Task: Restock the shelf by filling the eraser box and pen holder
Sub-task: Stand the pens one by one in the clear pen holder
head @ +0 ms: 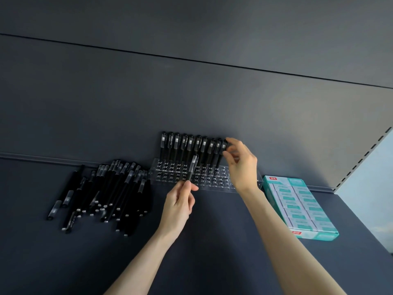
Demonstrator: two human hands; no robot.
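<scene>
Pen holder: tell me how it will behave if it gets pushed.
The pen holder looks like stiff clear plastic, so it would probably slide as one piece, not flex. The standing pens fill only its back row, so a nudge might tip it backward. It seems light and may skid on the shelf.

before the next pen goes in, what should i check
1. Left hand grips the held pen: ok.
2. Pen holder has free holes in its front rows: ok.
3. Held pen's lower end lined up over a hole: cannot tell, fingers cover it.
4. Right hand clear of the end pen in the back row: not ok, it pinches the cap.
5. Loose pens left to stock: ok, a pile lies left of the holder.
</scene>
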